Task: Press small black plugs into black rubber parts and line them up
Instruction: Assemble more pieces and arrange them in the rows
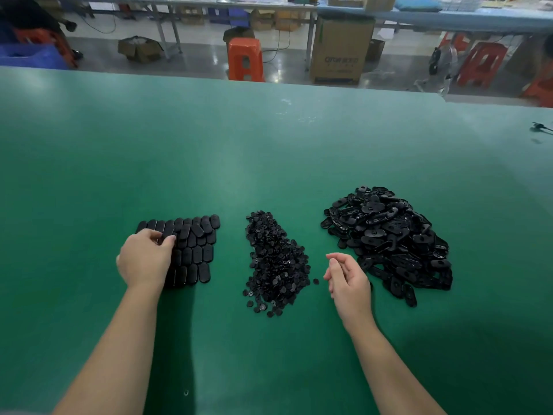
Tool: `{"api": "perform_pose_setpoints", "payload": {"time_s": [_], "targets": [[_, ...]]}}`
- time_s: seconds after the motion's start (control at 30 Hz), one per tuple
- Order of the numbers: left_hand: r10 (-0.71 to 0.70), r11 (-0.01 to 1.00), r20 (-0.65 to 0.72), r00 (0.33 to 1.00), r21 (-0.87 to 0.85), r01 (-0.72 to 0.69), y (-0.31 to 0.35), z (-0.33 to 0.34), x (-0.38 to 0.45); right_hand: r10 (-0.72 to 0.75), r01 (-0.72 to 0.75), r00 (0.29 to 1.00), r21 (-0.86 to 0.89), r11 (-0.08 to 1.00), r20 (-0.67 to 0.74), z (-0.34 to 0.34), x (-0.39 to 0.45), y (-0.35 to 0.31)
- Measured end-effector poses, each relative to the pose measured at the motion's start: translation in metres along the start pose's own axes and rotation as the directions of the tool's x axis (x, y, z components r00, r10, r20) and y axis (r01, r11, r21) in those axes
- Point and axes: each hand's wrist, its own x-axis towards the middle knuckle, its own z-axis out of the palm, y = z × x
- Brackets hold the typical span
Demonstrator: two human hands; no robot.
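Observation:
Three groups of black pieces lie on the green table (269, 145). At the left, oval rubber parts lie flat in rows (194, 250). A heap of small round plugs (275, 265) sits in the middle. A large loose pile of oval rubber parts (389, 238) is on the right. My left hand (145, 259) rests on the left side of the rows, its fingertips curled on one of the parts there. My right hand (347, 280) hovers between the plug heap and the loose pile, fingers loosely curled, holding nothing.
One stray plug (315, 281) lies just left of my right hand. A small black object (538, 127) lies at the table's far right edge. Beyond the far edge stand orange stools (246, 59), a cardboard box (341, 49) and other workbenches.

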Motion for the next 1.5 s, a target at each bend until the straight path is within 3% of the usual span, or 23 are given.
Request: {"api": "perform_pose_setpoints", "payload": {"time_s": [0.47,0.73,0.83,0.93,1.0,1.17,1.5], "targets": [[0.06,0.995,0.067,0.996,0.071,-0.065,0.008,0.011,0.004,0.001,-0.001,1.0,-0.012,1.0,0.005,0.0,0.0,-0.001],[0.177,0.982,0.02,0.984,-0.069,-0.176,0.02,0.01,-0.011,-0.013,0.013,1.0,0.003,1.0,0.008,0.0,0.0,-0.001],[0.316,0.945,0.057,0.947,-0.11,-0.309,0.038,0.013,-0.029,-0.016,0.016,1.0,0.0,1.0,0.007,0.0,0.0,0.0],[0.48,0.877,0.21,0.852,-0.135,-0.461,0.059,0.024,-0.06,-0.009,0.009,1.0,-0.012,1.0,0.005,-0.001,0.001,0.001],[0.504,0.863,0.287,0.815,-0.141,-0.485,0.069,0.035,-0.082,-0.009,0.009,1.0,-0.023,1.0,0.007,-0.001,0.001,0.002],[0.421,0.907,0.275,0.864,-0.134,-0.399,0.071,0.052,-0.113,-0.009,0.01,1.0,-0.036,0.999,0.016,-0.002,0.002,0.005],[0.394,0.918,0.144,0.908,-0.103,-0.383,0.059,0.057,-0.126,0.002,0.007,0.998,-0.134,0.991,0.07,0.0,0.003,0.007]]}}
